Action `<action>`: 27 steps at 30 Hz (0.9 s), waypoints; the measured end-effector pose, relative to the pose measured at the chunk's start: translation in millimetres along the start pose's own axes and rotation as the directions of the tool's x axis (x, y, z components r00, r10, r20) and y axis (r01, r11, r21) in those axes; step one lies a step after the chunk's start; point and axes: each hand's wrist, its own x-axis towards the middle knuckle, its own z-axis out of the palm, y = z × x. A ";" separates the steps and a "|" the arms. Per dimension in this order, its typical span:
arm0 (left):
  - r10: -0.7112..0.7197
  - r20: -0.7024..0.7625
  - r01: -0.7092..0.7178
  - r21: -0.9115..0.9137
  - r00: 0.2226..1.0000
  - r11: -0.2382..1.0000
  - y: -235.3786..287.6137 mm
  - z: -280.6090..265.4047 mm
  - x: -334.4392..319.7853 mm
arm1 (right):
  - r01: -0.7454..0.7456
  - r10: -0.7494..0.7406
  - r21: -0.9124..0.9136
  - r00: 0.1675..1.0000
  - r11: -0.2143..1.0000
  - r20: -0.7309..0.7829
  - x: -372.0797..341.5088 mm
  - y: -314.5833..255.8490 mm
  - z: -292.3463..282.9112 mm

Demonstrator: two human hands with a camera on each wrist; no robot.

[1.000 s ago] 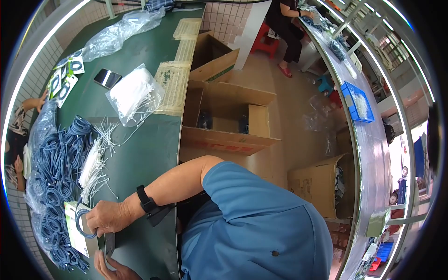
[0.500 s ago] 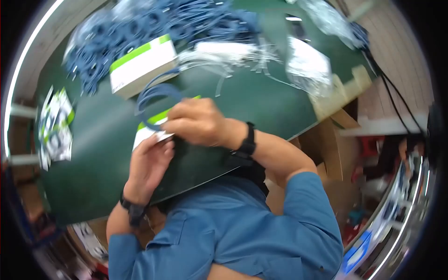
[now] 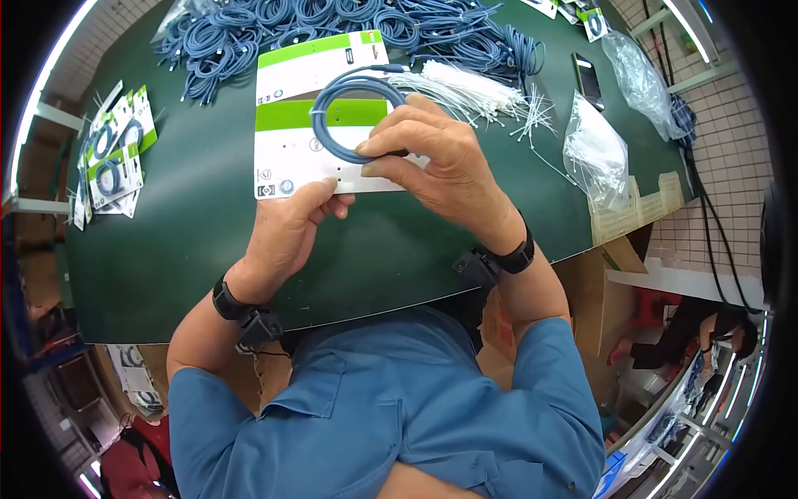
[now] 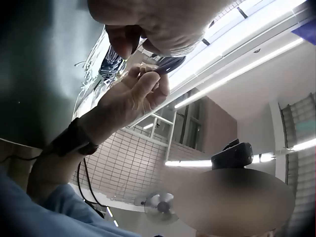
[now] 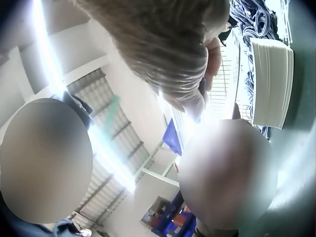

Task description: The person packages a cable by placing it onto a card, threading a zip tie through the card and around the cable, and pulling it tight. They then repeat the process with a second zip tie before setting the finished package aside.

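Note:
In the head view my left hand (image 3: 291,224) pinches the lower edge of a white backing card (image 3: 278,154) with a green band, thumb on its front. My right hand (image 3: 449,162) pinches a coiled blue cable (image 3: 318,137) between thumb and fingers. The coil lies in front of the card, overlapping its small punched holes. From the left wrist, the right hand (image 4: 128,101) shows its fingertips on a dark length of the cable (image 4: 170,65). Beyond the held card is a stack of cards (image 3: 312,66), its thick edge visible in the right wrist view.
Many coiled cables (image 3: 332,12) are heaped along the far side. White zip ties (image 3: 465,87) lie beside them, with a bag of zip ties (image 3: 597,154) and a phone (image 3: 587,79) to the right. Carded cables (image 3: 116,158) are piled at the left of the green table (image 3: 199,241).
The head view has swung round to face the table. The right hand, holding the coil, has moved from the stack to the card. The left hand now holds that card flat, facing up.

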 end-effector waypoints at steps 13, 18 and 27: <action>0.173 0.134 -0.190 0.126 0.976 0.974 -27.5 -13.6 15.6 | -0.021 0.020 0.012 0.996 1.000 0.082 -13.0 21.7 23.1; 0.183 0.142 -0.209 0.202 0.973 0.957 -29.5 -20.9 12.9 | -0.110 0.096 0.093 0.985 0.990 0.145 -15.9 23.4 33.0; 0.053 -0.046 -0.045 0.177 0.998 0.983 -34.9 -22.0 4.1 | -0.267 0.221 0.187 0.947 0.945 0.233 -25.5 19.8 51.1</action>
